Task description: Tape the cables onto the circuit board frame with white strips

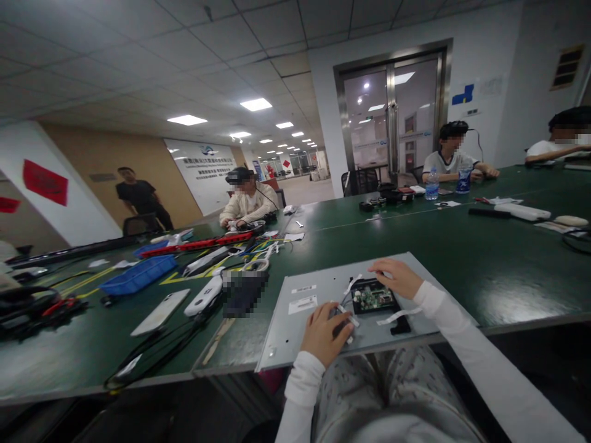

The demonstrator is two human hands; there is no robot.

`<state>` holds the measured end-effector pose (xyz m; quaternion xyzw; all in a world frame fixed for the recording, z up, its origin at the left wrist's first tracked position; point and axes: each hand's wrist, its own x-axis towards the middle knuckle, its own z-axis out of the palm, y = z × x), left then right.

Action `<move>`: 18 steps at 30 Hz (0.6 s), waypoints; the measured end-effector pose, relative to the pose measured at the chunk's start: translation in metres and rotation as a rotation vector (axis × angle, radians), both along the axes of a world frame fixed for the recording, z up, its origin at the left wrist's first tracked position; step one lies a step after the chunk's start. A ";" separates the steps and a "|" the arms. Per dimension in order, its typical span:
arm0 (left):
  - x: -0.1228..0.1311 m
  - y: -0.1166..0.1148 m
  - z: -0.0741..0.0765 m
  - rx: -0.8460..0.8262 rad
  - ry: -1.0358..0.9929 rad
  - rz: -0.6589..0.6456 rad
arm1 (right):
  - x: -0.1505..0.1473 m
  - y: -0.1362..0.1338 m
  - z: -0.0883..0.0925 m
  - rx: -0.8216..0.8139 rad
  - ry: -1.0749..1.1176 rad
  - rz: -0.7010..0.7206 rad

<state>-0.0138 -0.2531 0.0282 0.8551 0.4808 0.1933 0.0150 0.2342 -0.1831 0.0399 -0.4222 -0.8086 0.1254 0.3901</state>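
A grey metal panel [295, 332] with white labels lies at the table's front edge, before my lap. On it sits a green circuit board [375, 298] in a black frame, with white tape strips [397, 317] close by. My left hand [324, 332] is left of the board, its fingers curled over a small dark object [342, 326] whose kind I cannot make out. My right hand [398, 278] hovers over or rests on the board's far right corner, fingers stretched to the left; whether it touches the frame is unclear.
Left on the green table [258, 344] are a white phone [161, 312], a white handheld device [203, 295], cables and a blue tray [138, 274]. Bottles [432, 184] stand at the far right. Several people sit or stand across the room, including a seated person [252, 200].
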 end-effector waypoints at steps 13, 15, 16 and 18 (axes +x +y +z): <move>0.015 -0.025 0.023 0.209 -0.202 -0.155 | 0.044 -0.070 -0.052 -0.050 0.146 -0.057; 0.031 -0.039 0.027 0.199 -0.203 -0.213 | 0.047 -0.071 -0.051 -0.054 0.136 -0.053; 0.040 -0.043 0.026 0.180 -0.193 -0.255 | 0.049 -0.072 -0.051 -0.052 0.129 -0.048; 0.056 -0.047 0.021 0.133 -0.172 -0.323 | 0.050 -0.075 -0.050 -0.038 0.121 -0.036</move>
